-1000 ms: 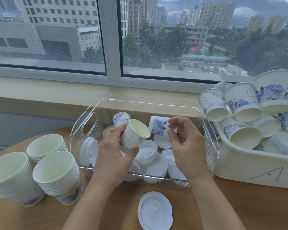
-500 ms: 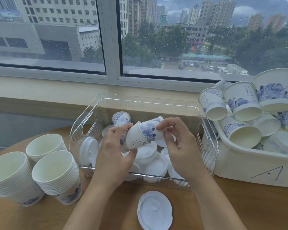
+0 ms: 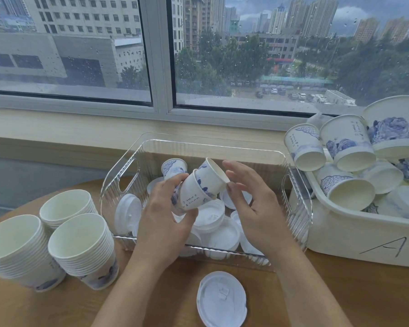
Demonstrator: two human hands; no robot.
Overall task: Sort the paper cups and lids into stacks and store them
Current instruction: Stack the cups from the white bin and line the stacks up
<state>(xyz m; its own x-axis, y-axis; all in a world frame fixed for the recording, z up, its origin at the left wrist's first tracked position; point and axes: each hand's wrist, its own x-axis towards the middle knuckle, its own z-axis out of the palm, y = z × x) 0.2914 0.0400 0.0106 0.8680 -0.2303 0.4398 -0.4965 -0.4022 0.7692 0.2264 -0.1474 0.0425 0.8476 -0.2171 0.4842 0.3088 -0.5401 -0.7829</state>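
So at about 8 o'clock on the table you've got three cup stacks, mouths up, basically touching each other. Next over is the clear bin, full of loose lids, with one more small cup sitting near its back wall.

The left hand is curled round two nested cups held over the bin. The pair is tipped, long axis running from base at 7 o'clock to mouth at 1 o'clock, with the inner cup sticking well out of the outer one. The right hand sits just at 3 o'clock of that mouth, fingers spread and relaxed, gripping nothing; one fingertip looks like it's at the rim, but I can't tell if it really touches. My guess is the next bit is pushing the inner cup down along that axis, and the right hand is the one lined up for it.

One lid lies alone on the table at 6 o'clock. The white tub marked A at 3 o'clock holds a heap of unsorted cups, partly cut off by the frame edge. The left palm hides the pair's base.
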